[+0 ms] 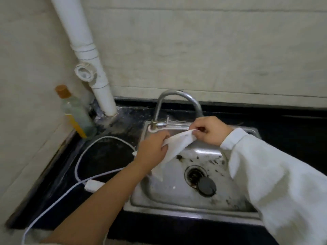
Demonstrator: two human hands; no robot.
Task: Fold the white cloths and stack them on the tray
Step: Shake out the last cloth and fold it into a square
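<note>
Both hands, left hand (153, 149) and right hand (209, 130), pinch one thin white cloth (174, 147); below our grips it sags, so we pull taut before folding.

The white cloth (174, 147) looks thin, soft and matt, with a faint woven texture. The sink (177, 195) is dull stainless steel, stained and speckled with dark grime; the curved faucet (177, 96) is brighter, smoother metal. The bench (106, 156) is black, glossy stone. The drain pipe (85, 55) is white matt plastic. The bottle (76, 114) is clear plastic. The sleeve (276, 183) is soft white fabric.
</note>
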